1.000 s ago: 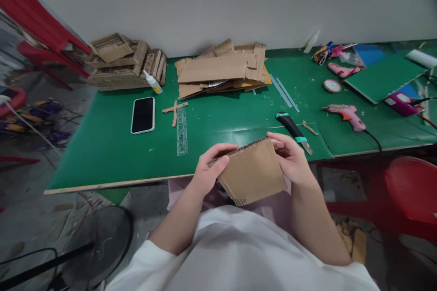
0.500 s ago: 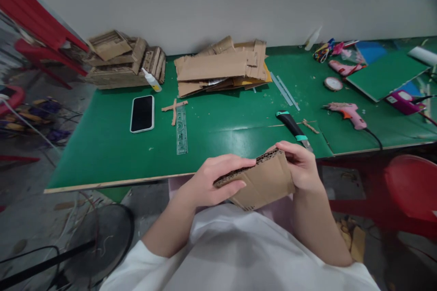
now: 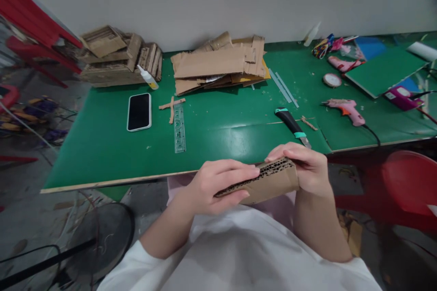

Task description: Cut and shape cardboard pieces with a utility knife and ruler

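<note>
Between my two hands is a thick piece of layered cardboard point(image 3: 273, 187), held above my lap at the table's front edge. Its corrugated edge faces up toward me. My left hand point(image 3: 221, 185) grips the left end, thumb on the near face and fingers along the far side. My right hand point(image 3: 309, 168) is closed around the right end, its fingers over the top corner. Just beyond the right hand lies a utility knife point(image 3: 290, 122) with a black and teal handle, blade toward me. A clear ruler point(image 3: 179, 129) and a cardboard cross point(image 3: 171, 108) lie farther left.
On the green table point(image 3: 102, 154) are a phone point(image 3: 139, 112), a glue bottle point(image 3: 148, 78), stacked cardboard boxes point(image 3: 112, 68), flat cardboard scraps point(image 3: 211, 66), glue sticks point(image 3: 283, 88), a tape roll point(image 3: 332, 80) and a pink glue gun point(image 3: 346, 110). A red stool point(image 3: 409, 186) stands at right.
The cardboard piece has tipped so that more of its layered top edge shows and less of its broad face. My right hand has shifted slightly right and down with it.
</note>
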Motion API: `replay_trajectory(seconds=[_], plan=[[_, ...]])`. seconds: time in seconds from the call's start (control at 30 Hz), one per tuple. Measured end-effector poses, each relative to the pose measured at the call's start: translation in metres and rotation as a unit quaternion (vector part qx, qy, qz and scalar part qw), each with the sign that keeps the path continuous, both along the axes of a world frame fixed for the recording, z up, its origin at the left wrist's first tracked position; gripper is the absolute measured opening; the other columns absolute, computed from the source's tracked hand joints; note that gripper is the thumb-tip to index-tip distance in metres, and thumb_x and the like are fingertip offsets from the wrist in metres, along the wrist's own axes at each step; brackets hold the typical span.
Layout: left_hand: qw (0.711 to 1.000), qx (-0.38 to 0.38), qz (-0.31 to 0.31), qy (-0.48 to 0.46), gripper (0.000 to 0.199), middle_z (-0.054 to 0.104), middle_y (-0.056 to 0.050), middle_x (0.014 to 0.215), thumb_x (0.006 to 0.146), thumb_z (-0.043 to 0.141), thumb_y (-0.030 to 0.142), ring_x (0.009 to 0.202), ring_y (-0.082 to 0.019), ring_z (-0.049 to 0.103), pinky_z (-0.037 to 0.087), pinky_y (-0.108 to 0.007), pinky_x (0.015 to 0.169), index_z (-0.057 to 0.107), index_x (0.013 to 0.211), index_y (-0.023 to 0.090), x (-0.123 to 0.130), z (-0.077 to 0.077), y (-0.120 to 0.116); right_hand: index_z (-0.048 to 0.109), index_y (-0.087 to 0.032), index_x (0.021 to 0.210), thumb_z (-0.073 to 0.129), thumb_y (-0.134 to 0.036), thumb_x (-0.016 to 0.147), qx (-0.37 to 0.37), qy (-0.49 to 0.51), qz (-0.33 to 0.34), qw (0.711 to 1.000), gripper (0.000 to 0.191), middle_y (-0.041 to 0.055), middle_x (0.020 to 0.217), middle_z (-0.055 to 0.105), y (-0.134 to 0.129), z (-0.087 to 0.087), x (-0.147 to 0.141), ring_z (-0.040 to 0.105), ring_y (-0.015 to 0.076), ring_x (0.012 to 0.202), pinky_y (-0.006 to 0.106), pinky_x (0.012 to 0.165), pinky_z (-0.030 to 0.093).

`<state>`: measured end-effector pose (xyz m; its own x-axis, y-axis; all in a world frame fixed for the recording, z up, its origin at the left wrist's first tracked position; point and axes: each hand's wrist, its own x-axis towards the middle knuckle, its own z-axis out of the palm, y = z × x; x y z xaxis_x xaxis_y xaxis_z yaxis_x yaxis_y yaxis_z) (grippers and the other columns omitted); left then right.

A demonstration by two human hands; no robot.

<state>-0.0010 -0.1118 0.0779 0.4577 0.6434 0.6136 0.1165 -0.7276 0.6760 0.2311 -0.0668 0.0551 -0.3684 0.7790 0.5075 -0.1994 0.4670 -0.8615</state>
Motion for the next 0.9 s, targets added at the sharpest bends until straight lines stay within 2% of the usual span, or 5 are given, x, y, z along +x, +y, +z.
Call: replay_trajectory(seconds=[0.37,0.53,0.63,0.77,0.9], plan=[[0.998,0.055,0.032,0.019,0.039,0.067,-0.012,0.107,0.085,0.057,0.020,0.095,-0.017,0.066,0.056,-0.024,0.074,0.054,0.123,0.018,0.003,0.002,-0.003,0.063,-0.034,0.114,0.054,-0.018,0.085,0.052,0.013,0.009,0.999,0.035,0.0037,0.095,0.071,-0.005,0.010,0.001,0.067,0.0198,0.077,0.035,0.060,0.055],[0.998,0.049,0.000,-0.032,0.051,0.066,-0.014,0.108,0.082,0.063,0.023,0.099,-0.020,0.064,0.055,-0.031,0.081,0.046,0.130,0.015,0.003,0.001,-0.001,0.063,-0.029,0.116,0.051,-0.015,0.086,0.121,-0.001,-0.027,0.992,0.035,0.0048,0.094,0.071,-0.011,0.023,0.001,0.067,0.0197,0.080,0.037,0.065,0.056],[0.997,0.054,0.048,-0.023,0.051,0.061,-0.012,0.117,0.079,0.066,0.024,0.112,-0.024,0.056,0.048,-0.041,0.094,0.049,0.127,0.020,0.001,-0.002,-0.002,0.065,-0.031,0.113,0.052,-0.017,0.086,0.155,-0.050,-0.080,0.983,0.033,0.0026,0.090,0.072,-0.017,0.034,0.002,0.068,0.0211,0.082,0.044,0.080,0.055],[0.978,-0.087,0.166,-0.093,0.065,0.040,-0.013,0.140,0.077,0.065,0.046,0.130,-0.030,0.038,0.032,-0.051,0.107,0.041,0.133,0.025,0.001,-0.014,-0.004,0.068,-0.041,0.104,0.053,-0.026,0.087,0.170,-0.119,-0.173,0.963,0.027,-0.0021,0.088,0.073,-0.027,0.046,0.002,0.068,0.0233,0.087,0.054,0.100,0.043],[0.936,-0.290,0.100,-0.174,0.089,0.050,-0.014,0.132,0.074,0.059,0.064,0.116,-0.029,0.053,0.047,-0.046,0.094,0.015,0.143,0.029,0.006,-0.020,-0.006,0.068,-0.044,0.100,0.053,-0.026,0.086,0.181,-0.142,-0.196,0.953,0.027,-0.0038,0.089,0.072,-0.031,0.043,0.002,0.065,0.0249,0.096,0.058,0.109,0.030]])
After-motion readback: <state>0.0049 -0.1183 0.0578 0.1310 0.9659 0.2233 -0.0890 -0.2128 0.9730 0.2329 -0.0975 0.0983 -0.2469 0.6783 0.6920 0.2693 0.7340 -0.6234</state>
